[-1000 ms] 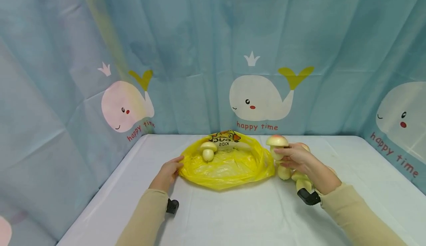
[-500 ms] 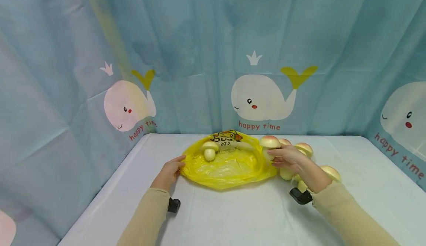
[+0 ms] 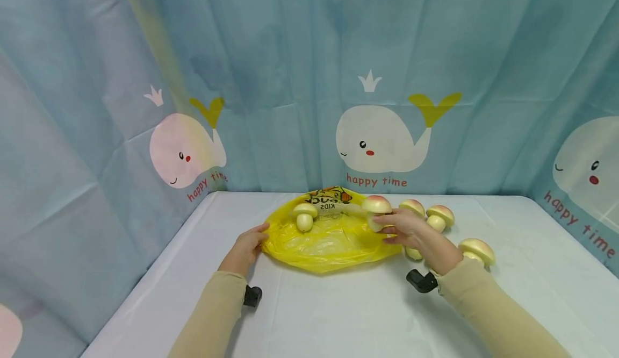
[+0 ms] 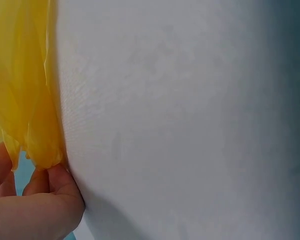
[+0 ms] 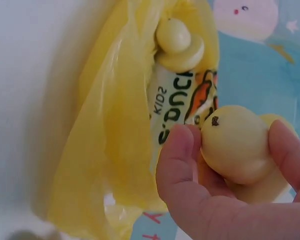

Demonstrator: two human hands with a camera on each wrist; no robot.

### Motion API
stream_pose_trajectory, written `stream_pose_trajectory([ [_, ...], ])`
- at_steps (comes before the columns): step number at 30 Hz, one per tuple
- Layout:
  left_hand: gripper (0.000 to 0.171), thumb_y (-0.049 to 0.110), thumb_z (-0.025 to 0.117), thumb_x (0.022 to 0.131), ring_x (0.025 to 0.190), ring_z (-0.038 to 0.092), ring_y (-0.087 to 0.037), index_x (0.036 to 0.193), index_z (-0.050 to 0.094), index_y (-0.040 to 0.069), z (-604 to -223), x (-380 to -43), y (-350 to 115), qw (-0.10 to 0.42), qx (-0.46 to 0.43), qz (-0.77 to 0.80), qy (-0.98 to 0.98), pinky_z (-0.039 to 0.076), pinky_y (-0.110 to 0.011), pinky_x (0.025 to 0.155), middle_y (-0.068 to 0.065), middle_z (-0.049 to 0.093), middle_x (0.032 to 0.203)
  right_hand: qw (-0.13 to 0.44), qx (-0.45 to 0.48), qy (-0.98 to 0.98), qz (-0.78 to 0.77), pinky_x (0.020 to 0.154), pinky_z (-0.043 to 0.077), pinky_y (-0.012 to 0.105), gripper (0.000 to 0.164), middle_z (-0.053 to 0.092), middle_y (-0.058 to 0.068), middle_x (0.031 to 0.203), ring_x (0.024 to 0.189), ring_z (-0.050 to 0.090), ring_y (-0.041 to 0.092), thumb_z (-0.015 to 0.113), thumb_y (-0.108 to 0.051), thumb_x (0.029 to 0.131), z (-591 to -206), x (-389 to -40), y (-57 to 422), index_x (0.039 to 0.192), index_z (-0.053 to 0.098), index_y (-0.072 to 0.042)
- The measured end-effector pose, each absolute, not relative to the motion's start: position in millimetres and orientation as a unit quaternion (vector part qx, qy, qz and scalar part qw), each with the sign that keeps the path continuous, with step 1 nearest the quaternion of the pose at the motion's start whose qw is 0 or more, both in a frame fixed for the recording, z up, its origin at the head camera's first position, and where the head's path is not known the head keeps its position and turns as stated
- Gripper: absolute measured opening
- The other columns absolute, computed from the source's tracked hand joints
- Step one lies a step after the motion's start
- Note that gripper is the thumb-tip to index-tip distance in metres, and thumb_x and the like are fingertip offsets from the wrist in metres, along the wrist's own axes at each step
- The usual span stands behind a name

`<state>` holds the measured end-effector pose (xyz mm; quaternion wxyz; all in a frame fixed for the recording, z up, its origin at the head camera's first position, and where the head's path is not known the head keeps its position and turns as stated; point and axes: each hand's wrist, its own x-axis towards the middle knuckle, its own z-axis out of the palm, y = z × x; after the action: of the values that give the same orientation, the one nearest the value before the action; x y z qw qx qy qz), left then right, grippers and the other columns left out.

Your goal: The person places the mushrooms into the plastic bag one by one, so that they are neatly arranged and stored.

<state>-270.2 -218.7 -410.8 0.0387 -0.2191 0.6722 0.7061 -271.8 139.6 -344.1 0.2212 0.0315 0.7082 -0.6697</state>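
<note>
My right hand (image 3: 402, 224) grips a toy mushroom (image 3: 376, 206) by its stem, over the right side of a yellow plastic bag (image 3: 333, 261). The held mushroom has a pale stem and a cream cap tinged red. In the right wrist view its rounded stem end (image 5: 235, 145) shows between thumb and fingers. My left hand (image 3: 246, 248) pinches the bag's left edge, and the left wrist view shows the gathered yellow film (image 4: 44, 140) at the fingertips. Inside the open bag, near its left end, lies another mushroom (image 3: 304, 217).
Several more mushrooms stand on the white table (image 3: 338, 315) to the right, among them one at the back (image 3: 440, 217) and one near the sleeve (image 3: 477, 251). My right forearm partly hides this group. A blue whale-print curtain (image 3: 290, 132) hangs behind the table.
My right hand has carried its mushroom leftward, from beside the bag to over its right part. More of the mushrooms on the right now show. My left hand stays at the bag's edge.
</note>
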Motion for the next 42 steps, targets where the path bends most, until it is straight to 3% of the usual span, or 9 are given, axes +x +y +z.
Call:
stream_pose_trajectory([
  [4, 0.045, 0.0, 0.047, 0.099, 0.114, 0.041, -0.024, 0.144, 0.045, 0.003, -410, -271, -219, 0.04, -0.216, 0.704, 0.676, 0.037, -0.024, 0.086, -0.019, 0.034, 0.151, 0.225, 0.034, 0.704, -0.672, 0.092, 0.045, 0.044, 0.049, 0.055, 0.008, 0.102, 0.092, 0.056, 0.023, 0.06, -0.015, 0.097, -345, -275, 128, 0.135, 0.036, 0.005],
  [10, 0.045, 0.001, 0.048, 0.099, 0.107, 0.043, -0.02, 0.143, 0.047, 0.005, -408, -270, -216, 0.042, -0.225, 0.698, 0.678, 0.038, -0.022, 0.082, -0.017, 0.037, 0.15, 0.228, 0.054, 0.698, -0.676, 0.084, 0.046, 0.039, 0.048, 0.052, 0.011, 0.11, 0.093, 0.055, 0.025, 0.06, -0.011, 0.096, -345, -281, 112, 0.136, 0.037, 0.004],
  [14, 0.045, 0.001, 0.048, 0.098, 0.113, 0.042, -0.023, 0.143, 0.047, 0.005, -406, -270, -214, 0.041, -0.228, 0.699, 0.677, 0.039, -0.024, 0.088, -0.016, 0.037, 0.151, 0.229, 0.074, 0.69, -0.683, 0.084, 0.046, 0.039, 0.041, 0.051, 0.012, 0.112, 0.095, 0.054, 0.027, 0.06, -0.011, 0.096, -346, -288, 101, 0.131, 0.043, 0.003],
  [19, 0.045, 0.0, 0.048, 0.098, 0.113, 0.042, -0.023, 0.143, 0.047, 0.005, -408, -272, -215, 0.039, -0.225, 0.699, 0.678, 0.039, -0.022, 0.083, -0.017, 0.035, 0.152, 0.227, 0.101, 0.683, -0.687, 0.088, 0.045, 0.042, 0.034, 0.052, 0.012, 0.11, 0.09, 0.054, 0.026, 0.061, -0.011, 0.095, -348, -294, 93, 0.123, 0.047, 0.001],
  [32, 0.045, 0.0, 0.048, 0.098, 0.115, 0.041, -0.023, 0.143, 0.046, 0.004, -410, -271, -218, 0.039, -0.229, 0.702, 0.673, 0.038, -0.024, 0.088, -0.017, 0.033, 0.153, 0.253, 0.15, 0.695, -0.656, 0.096, 0.043, 0.042, 0.039, 0.054, 0.01, 0.109, 0.095, 0.054, 0.026, 0.061, -0.019, 0.096, -352, -312, 72, 0.127, 0.045, -0.002],
  [42, 0.044, 0.001, 0.048, 0.099, 0.118, 0.042, -0.024, 0.143, 0.047, 0.006, -411, -273, -218, 0.042, -0.239, 0.696, 0.676, 0.039, -0.023, 0.089, -0.015, 0.034, 0.153, 0.252, 0.189, 0.688, -0.654, 0.102, 0.039, 0.049, 0.039, 0.055, 0.012, 0.114, 0.111, 0.053, 0.029, 0.063, -0.023, 0.095, -359, -324, 52, 0.125, 0.047, -0.005],
])
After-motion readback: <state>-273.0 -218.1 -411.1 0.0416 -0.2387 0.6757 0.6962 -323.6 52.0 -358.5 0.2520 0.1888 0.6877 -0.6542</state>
